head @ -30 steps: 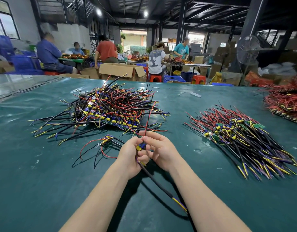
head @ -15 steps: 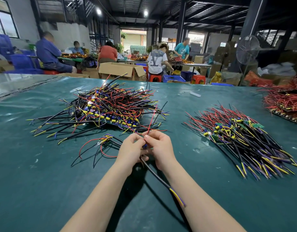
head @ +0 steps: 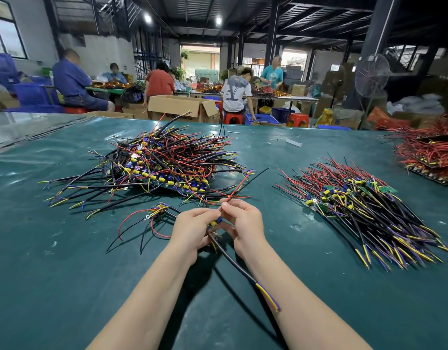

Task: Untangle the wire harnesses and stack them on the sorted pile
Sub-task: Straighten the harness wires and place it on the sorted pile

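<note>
You hold 1 wire harness [head: 236, 263] in front of you, over the green table [head: 53, 286]. Your left hand [head: 191, 229] is closed around its middle, where the small blue and yellow parts sit. Your right hand [head: 245, 223] pinches the thin red wire [head: 239, 186] between thumb and finger, right beside your left hand. The 2 hands almost touch.

The harness is long. Its thick black end points back toward you and a bit to your right, and its thin red and black ends point away, up toward the far side of the table.

The sorted pile [head: 369, 210] lies to your right, well apart from your hands. Your right hand is the nearer 1. The wires in that pile all run the same way, thin red ends far, thick black ends near and to the right. Your harness lies almost that way too, so I think it needs only a small turn.

The tangled pile [head: 164, 165] is ahead on your left. 1 loose harness [head: 154, 215] lies just beside your left hand.

The cardboard box [head: 182, 107] past the table is open, but you cannot see what is in it.
</note>
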A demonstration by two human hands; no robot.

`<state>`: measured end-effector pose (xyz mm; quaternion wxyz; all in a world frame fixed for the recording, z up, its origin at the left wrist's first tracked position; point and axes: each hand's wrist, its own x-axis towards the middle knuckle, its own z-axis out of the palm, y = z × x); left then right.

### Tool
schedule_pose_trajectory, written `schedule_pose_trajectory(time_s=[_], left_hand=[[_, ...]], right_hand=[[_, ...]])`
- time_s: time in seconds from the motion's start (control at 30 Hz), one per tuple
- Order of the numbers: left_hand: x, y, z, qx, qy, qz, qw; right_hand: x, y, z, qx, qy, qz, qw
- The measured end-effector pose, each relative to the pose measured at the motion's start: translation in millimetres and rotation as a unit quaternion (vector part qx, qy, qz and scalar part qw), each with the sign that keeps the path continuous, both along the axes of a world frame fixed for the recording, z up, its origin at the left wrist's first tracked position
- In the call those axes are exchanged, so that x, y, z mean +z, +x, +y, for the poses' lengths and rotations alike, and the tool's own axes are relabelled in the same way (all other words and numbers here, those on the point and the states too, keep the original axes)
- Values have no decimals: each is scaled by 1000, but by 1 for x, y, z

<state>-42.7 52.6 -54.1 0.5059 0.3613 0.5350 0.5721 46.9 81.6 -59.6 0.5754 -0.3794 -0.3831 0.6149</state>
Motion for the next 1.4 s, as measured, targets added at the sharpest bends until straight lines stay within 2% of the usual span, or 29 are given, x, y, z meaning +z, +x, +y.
schedule_pose_trajectory(time_s=[0.23,0.43,0.63,0.87,1.07,1.4], left_hand=[[0,-7,4,-41,-18,17,999],[2,-9,6,-54,-17,174,983],[-2,-7,7,-46,11,260,965],[0,-7,3,-83,43,162,982],[-1,-9,3,-89,63,158,981],[-3,-6,0,-94,29,132,986]], right_hand=[[0,-2,1,28,-16,-2,999],[-1,-5,-2,43,3,-56,997],[0,-2,-1,45,-9,-17,999],[0,-3,0,42,1,4,999],[-2,-2,1,30,-24,36,999],[-6,4,8,5,-29,37,999]])
